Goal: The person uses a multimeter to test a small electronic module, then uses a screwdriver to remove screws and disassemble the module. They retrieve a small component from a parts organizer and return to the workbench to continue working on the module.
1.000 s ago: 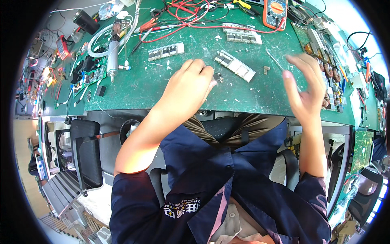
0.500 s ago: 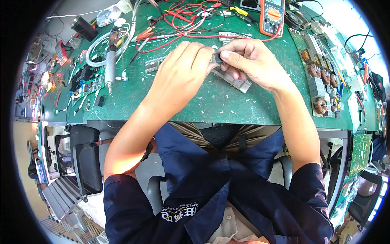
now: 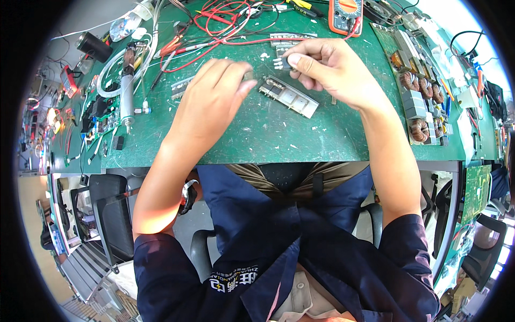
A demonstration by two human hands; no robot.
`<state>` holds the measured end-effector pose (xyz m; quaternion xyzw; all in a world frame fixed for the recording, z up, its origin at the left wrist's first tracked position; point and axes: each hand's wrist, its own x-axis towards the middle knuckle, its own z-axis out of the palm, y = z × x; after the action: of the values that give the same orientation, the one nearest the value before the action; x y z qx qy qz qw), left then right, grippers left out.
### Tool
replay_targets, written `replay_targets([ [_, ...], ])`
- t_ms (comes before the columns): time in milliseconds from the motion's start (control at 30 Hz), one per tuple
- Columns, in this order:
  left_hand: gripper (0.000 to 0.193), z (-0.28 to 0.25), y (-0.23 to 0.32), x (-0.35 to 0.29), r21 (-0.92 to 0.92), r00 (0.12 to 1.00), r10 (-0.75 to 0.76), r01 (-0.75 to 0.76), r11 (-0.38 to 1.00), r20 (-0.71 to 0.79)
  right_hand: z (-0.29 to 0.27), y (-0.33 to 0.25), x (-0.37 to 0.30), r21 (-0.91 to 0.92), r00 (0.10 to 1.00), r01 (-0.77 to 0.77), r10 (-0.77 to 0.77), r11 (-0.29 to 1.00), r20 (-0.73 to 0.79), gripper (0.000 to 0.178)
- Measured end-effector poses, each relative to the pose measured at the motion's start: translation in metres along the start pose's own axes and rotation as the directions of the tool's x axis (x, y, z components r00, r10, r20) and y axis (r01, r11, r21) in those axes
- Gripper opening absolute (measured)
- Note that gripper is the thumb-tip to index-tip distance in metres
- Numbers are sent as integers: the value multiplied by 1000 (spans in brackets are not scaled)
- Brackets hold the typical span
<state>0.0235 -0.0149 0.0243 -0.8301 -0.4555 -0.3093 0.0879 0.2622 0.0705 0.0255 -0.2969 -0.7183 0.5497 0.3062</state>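
Over the green bench my right hand (image 3: pixel 330 72) is closed in a pinch on a small dark part (image 3: pixel 291 61), most of which the thumb and fingers cover. To its left, my left hand (image 3: pixel 217 88) is raised with curled fingers, slightly smeared by motion; whatever lies between thumb and forefinger is hidden. Between and just below the hands a silvery metal strip (image 3: pixel 289 97) with dark parts at its left end lies at a slant on the bench. A second strip (image 3: pixel 181 87) is partly behind my left hand. Further strips (image 3: pixel 289 38) lie beyond my right hand.
Red test leads (image 3: pixel 220 21) tangle at the back, near an orange multimeter (image 3: pixel 345 16). A large circuit board with coils (image 3: pixel 418 96) lies at the right. On the left are a grey cylindrical tool (image 3: pixel 126 96), a hose (image 3: pixel 102 80) and a green circuit board (image 3: pixel 99 121).
My hands have drawn apart, the left moving left and toward me. The slanted metal strip beneath them now shows more fully. The whole view has shifted slightly.
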Motion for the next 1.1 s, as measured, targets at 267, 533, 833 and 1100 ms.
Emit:
replay_targets([
  [267,41,-4,8,-22,-121,948,-43,85,989,315,0,2,-5,-28,998,11,-10,1000,55,29],
  [533,46,-16,19,-7,-293,999,-41,42,955,11,34,-14,-12,54,995,81,-84,995,57,46],
  [833,30,-41,26,-54,-435,984,-72,-6,900,-163,83,-40,-34,60,985,-49,38,997,166,56],
  [1100,20,-131,-7,-148,-162,828,-425,393,905,-365,95,-40,-41,31,997,-11,8,999,79,52],
])
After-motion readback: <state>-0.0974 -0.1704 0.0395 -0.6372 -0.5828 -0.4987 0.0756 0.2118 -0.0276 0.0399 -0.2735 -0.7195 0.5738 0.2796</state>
